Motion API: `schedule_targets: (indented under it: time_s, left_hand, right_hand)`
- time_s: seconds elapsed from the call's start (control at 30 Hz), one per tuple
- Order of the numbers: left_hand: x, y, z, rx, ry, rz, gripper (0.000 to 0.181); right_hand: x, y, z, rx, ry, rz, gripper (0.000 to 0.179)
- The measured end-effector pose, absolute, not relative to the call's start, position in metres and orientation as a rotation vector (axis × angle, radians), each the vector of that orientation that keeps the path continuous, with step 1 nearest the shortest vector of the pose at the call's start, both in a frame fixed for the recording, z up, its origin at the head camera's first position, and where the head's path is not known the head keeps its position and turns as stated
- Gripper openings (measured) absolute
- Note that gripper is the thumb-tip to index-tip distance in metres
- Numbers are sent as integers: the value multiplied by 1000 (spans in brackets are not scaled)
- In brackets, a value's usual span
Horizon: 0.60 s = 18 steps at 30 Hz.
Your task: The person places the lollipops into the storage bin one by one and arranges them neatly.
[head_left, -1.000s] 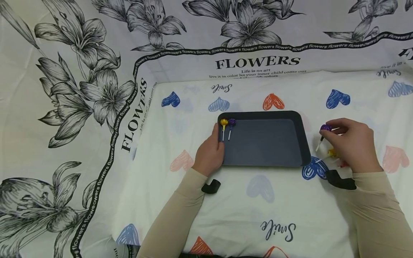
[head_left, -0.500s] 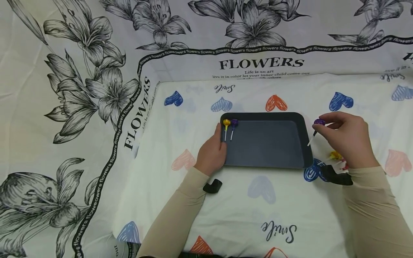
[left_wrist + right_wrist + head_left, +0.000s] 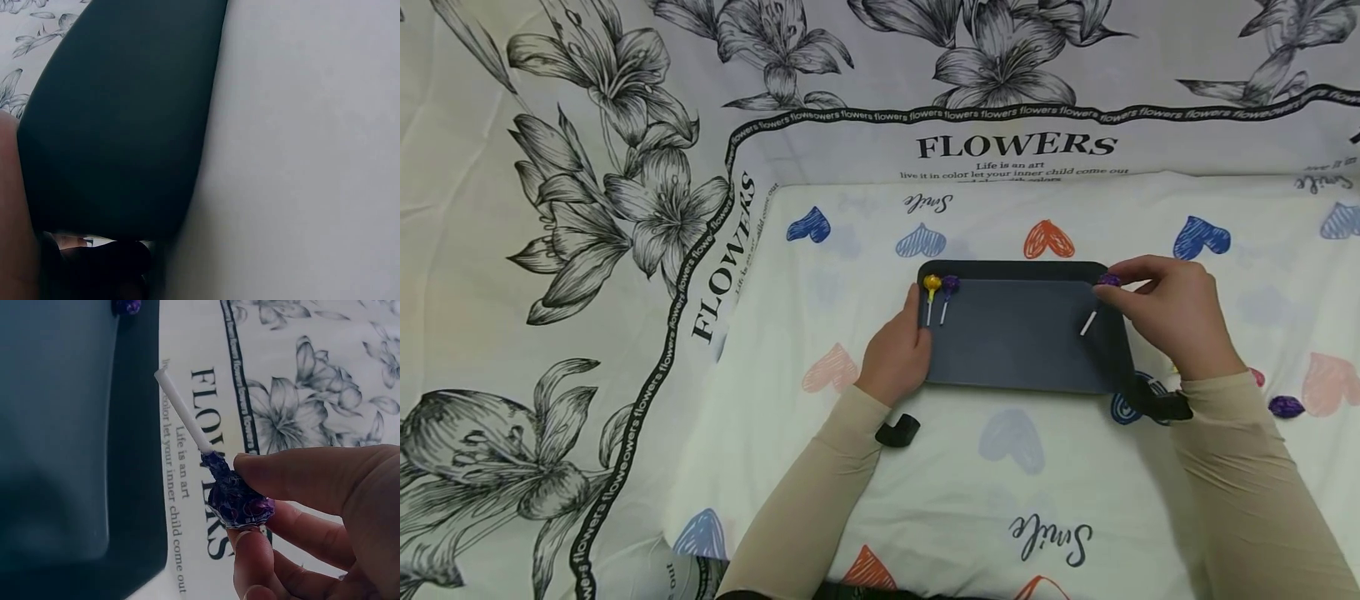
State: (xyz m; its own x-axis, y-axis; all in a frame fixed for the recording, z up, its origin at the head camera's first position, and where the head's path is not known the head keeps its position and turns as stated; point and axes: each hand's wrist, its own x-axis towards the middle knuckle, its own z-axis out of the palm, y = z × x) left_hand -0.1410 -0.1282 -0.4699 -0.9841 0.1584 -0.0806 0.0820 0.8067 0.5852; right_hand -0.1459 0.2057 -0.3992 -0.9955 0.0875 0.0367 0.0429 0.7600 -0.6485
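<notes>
Purple-wrapped round lollipop with a white stick, pinched in the right hand, right of center frame, by the upper right corner of the dark grey rectangular tray. Left hand touches the tray's left edge, can't tell if it's gripping tbh.

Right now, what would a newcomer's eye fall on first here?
The dark tray stands out first against the white cloth, with a yellow lollipop and a purple one in its far left corner. Next comes the right hand, pinching another purple lollipop near the tray's far right corner; the left hand touches the tray's left side.
</notes>
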Motion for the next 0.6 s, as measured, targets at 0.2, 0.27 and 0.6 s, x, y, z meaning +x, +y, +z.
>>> schedule_targets:
  time_s: [0.2,0.27,0.6]
  left_hand:
    - [-141,-129,-469,202,2863,927,68]
    - [-141,-129,-469,206,2861,931,68]
    - [-141,-130,-468,208,2862,918,68]
  right_hand:
    - [-154,193,-404,-79,-2913,1094,42]
    - [-156,191,-406,-74,-2929,1100,42]
    - [-165,173,-411,27,-2899,1109,38]
